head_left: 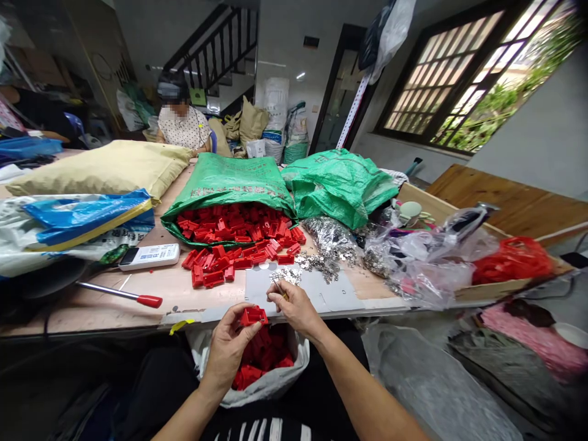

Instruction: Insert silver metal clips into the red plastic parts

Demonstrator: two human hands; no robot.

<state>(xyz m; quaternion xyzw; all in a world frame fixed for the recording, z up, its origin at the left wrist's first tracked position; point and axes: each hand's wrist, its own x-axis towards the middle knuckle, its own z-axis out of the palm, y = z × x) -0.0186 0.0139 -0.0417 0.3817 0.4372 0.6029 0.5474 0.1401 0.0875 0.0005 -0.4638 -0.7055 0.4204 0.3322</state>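
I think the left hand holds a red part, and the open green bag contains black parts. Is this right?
Not quite: the head view shows red parts in the open green bag, not black ones. The left hand does hold a red part.

Dressed in black and white

The left hand (227,343) and the right hand (298,309) are both bare, and behind them the left forearm (188,407) and right forearm (367,386) are uncovered as far as the view reaches. Below and between the hands shows a strip of a top (278,430), black with upright white bars. These bars are uneven: thin toward the left hand's side, mostly broader toward the right hand's. Just below the right hand lies plain black legwear (342,352), its folds lost in shadow. Below the left hand, clothing and shade are too dark to separate.
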